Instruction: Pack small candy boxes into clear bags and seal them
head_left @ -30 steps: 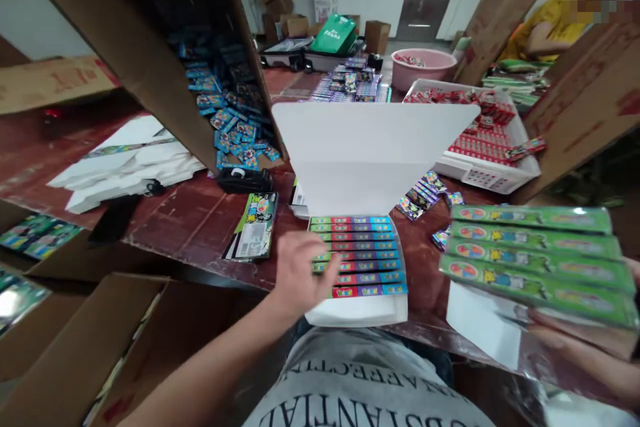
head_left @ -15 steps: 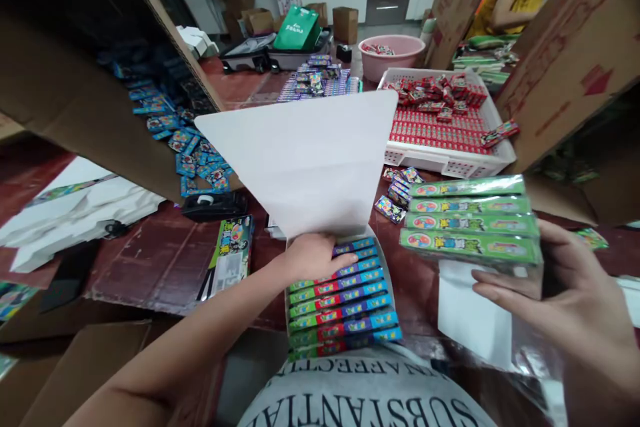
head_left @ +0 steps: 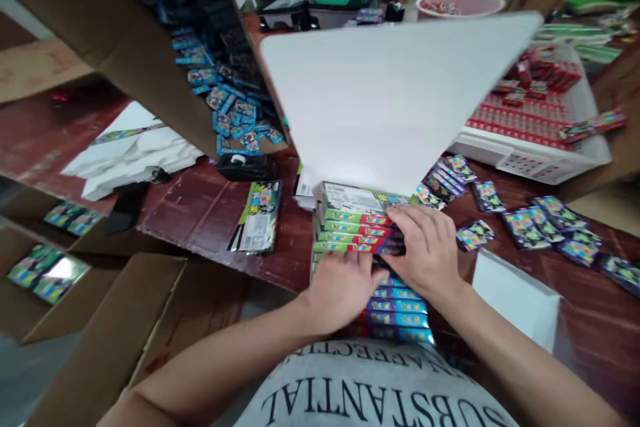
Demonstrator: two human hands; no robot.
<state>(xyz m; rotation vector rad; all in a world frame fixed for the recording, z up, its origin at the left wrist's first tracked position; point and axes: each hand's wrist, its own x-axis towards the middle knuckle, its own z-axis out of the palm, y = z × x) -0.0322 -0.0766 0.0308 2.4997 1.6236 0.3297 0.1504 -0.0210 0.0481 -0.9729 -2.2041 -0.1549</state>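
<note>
An open display box with a raised white lid (head_left: 390, 100) stands against my shirt. Rows of flat, colourful candy packs (head_left: 400, 307) are packed inside it, their narrow edges facing up. At the far end, several green-and-red edged packs (head_left: 345, 227) sit higher than the rest. My right hand (head_left: 425, 250) grips these packs from the right, its fingers over their top edge. My left hand (head_left: 345, 290) lies across the middle of the row, fingers curled against the packs and thumb near the right hand. The hands hide part of the row.
A flat printed pack (head_left: 260, 217) lies left of the box. Purple packets (head_left: 487, 197) are scattered at right near a white open carton (head_left: 515, 300). Behind stand a white basket (head_left: 530, 163) of red packets and a large carton spilling blue packets (head_left: 240, 117).
My right hand has moved left to the box; the stack of green packs it held at the right is now at the box's far end. My left hand has shifted nearer to me along the row.
</note>
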